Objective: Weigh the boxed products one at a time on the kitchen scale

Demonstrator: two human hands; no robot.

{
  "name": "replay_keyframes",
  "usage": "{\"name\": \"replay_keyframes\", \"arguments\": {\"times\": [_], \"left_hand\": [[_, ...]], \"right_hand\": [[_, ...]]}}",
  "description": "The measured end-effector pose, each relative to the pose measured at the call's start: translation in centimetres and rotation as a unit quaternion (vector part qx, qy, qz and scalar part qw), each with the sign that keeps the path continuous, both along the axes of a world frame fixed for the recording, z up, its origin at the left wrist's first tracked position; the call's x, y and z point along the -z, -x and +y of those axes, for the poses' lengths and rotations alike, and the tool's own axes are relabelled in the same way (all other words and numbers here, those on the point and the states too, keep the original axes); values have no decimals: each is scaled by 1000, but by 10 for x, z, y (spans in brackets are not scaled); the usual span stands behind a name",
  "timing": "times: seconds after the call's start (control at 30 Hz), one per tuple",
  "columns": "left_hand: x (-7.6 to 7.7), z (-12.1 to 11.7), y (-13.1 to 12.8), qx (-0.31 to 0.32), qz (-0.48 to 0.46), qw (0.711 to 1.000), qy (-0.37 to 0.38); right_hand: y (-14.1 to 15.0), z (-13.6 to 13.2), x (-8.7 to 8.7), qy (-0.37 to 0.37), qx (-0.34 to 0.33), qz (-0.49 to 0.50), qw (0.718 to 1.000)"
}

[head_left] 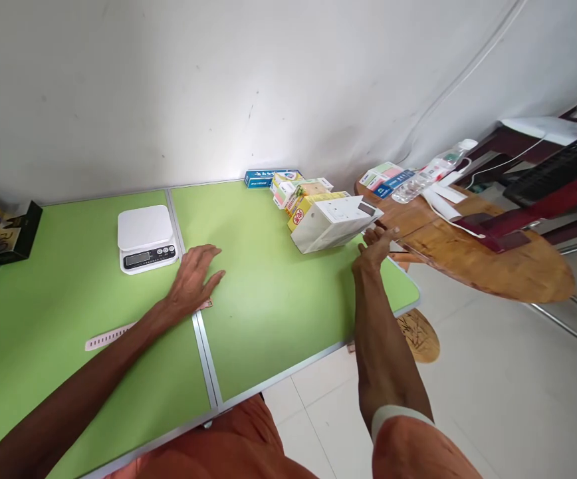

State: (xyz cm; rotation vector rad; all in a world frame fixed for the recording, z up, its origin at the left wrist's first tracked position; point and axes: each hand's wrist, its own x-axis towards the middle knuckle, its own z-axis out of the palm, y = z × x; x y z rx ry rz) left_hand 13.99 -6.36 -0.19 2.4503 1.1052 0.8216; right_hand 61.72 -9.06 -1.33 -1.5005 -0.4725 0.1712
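The white, box-shaped carton with a smooth surface (pixel 331 223) is on the light-green counter with a silver metal rim (pixel 253 319), near its right edge and towards the far right corner, just beside the yellow printed cardboard box (pixel 302 211). The right hand (pixel 375 249) is at the right end of the carton, its fingers extended and not closed; whether they touch the carton, I cannot tell. The left hand (pixel 191 279) is spread open with no visible object in its grasp, near the flat white digital scale (pixel 146 233). I judge that the carton is rather light and moderately stiff, but its walls could dent under a strong squeeze, and the smooth surface may slip. It seems best to hold it by its two short ends, with flat fingers and gentle pressure.
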Motion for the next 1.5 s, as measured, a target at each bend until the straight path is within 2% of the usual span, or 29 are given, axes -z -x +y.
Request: {"name": "replay_keyframes", "arguments": {"times": [0.1,0.23,0.33,0.43,0.57,0.67,0.73,0.83,0.97,1.1,1.2,1.27,1.37,1.5], "left_hand": [[3,2,-26,49,-9,999,19],[-5,10,-45,97,-5,994,52],[-15,20,-58,110,-5,989,94],[-22,35,-74,97,-26,985,142],[-23,53,-78,83,-65,975,194],[-20,57,-56,69,-82,966,234],[-17,53,-37,50,-78,965,246],[-13,42,-16,26,-77,969,234],[-15,36,-3,0,-110,969,220],[-35,45,27,-9,-149,971,185],[-55,56,66,-45,-159,975,146],[-63,64,94,-76,-161,977,122],[-60,76,131,-114,-176,973,100],[-36,90,161,-148,-212,960,104]], "right_hand": [[9,16,-2,-9,27,88,996],[30,19,8,-47,11,61,997],[51,13,18,-49,-9,64,997],[85,8,22,-39,-67,62,995],[138,-3,19,-1,-201,35,979],[165,-16,13,40,-298,-12,954],[177,-24,10,66,-326,-61,941],[192,-32,6,106,-318,-135,932],[212,-27,-2,98,-288,-166,938],[238,0,-22,64,-307,-196,929],[271,34,-38,27,-327,-225,918],[299,59,-43,6,-352,-227,908],[340,92,-40,-19,-393,-214,894],[378,118,-23,-31,-414,-203,887]]}}
